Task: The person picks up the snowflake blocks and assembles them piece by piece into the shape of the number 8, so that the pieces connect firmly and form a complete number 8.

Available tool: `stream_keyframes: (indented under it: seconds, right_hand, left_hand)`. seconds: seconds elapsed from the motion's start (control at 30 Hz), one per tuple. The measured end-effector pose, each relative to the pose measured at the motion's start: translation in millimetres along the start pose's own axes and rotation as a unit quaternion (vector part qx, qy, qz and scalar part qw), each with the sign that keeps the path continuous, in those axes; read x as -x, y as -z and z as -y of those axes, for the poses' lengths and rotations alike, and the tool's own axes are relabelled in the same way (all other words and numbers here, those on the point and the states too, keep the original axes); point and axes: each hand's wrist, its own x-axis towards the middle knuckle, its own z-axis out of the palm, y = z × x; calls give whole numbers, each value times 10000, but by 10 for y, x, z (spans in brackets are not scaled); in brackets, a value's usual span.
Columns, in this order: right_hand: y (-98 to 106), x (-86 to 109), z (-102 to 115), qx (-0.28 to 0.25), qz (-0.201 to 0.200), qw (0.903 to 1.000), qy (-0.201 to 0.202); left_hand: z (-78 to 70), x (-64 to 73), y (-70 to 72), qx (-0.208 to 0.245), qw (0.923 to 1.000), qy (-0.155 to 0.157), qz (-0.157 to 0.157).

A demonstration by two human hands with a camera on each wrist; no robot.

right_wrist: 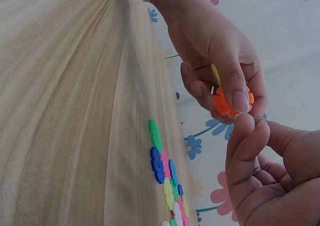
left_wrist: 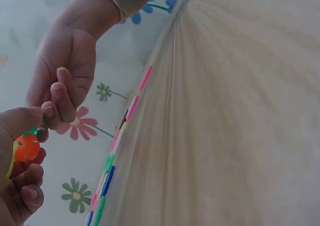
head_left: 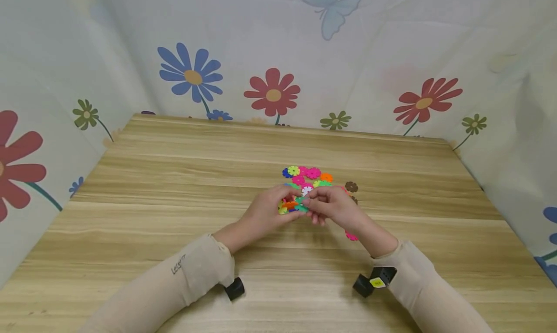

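Note:
My left hand point(head_left: 267, 208) holds a small cluster of joined flower-shaped plastic discs between thumb and curled fingers. An orange disc point(right_wrist: 225, 103) and a yellow disc point(right_wrist: 215, 74) of that cluster show in the right wrist view. A green disc point(head_left: 300, 203) sits at the cluster's right side. With thumb and forefinger, my right hand point(head_left: 335, 205) pinches this green disc right at the left fingertips; its other fingers are bent. The fingertips of both hands meet there and hide part of the green disc.
Loose flower discs lie flat on the wooden table point(head_left: 174, 178) just beyond the hands, among them a pink disc point(head_left: 313, 173), an orange disc point(head_left: 326, 178) and a brown disc point(head_left: 351, 186). Another pink disc point(head_left: 351, 236) lies by the right wrist. A flowered cloth point(head_left: 235, 28) hangs behind.

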Motion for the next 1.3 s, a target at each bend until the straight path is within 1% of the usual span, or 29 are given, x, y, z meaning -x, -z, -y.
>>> stream_keyframes:
  seconds: [0.1, 0.17, 0.23, 0.37, 0.43, 0.5, 0.63, 0.77, 0.87, 1.03, 1.13, 1.2, 1.3]
  right_hand:
    - [35, -15, -24, 135, -96, 9998, -88]
    - [71, -22, -41, 331, -223, 9991, -109]
    - [115, -28, -61, 609, -366, 9975, -47]
    - [204, -38, -112, 1165, -576, 9913, 211]
    - [245, -35, -130, 1510, -669, 9859, 278]
    - [281, -32, -139, 1919, -749, 9782, 277]
    - [339, -11, -153, 2738, -855, 9579, 112]
    - [385, 35, -190, 3152, -776, 9458, 23]
    - [415, 89, -202, 3380, -592, 9393, -28]
    - [447, 183, -197, 3715, -236, 9274, -377]
    - [454, 215, -206, 3831, -113, 9220, -560]
    - [456, 225, -221, 3922, -87, 9179, -596]
    - [458, 230, -243, 3985, -94, 9148, -651]
  left_hand:
    - [-13, -3, 5, -17, 9996, 263, 49]
    - [-12, -7, 4, -54, 9992, 395, 71]
    - [-10, -9, 5, -76, 9987, 495, 101]
    - [-13, -10, 12, -109, 9978, 638, 151]
    - [-16, -9, 16, -121, 9974, 684, 179]
    - [-13, -9, 16, -165, 9973, 691, 186]
    - [-8, -7, 14, -216, 9976, 639, 160]
    - [-14, -6, 14, -223, 9980, 578, 108]
    - [-16, -8, 13, -199, 9985, 513, 63]
    - [-20, -11, 13, -78, 9990, 440, 66]
    - [-17, -7, 12, -6, 9991, 404, 93]
    - [-10, -4, 8, 6, 9993, 373, 99]
    - [-2, -2, -1, 38, 9993, 357, 111]
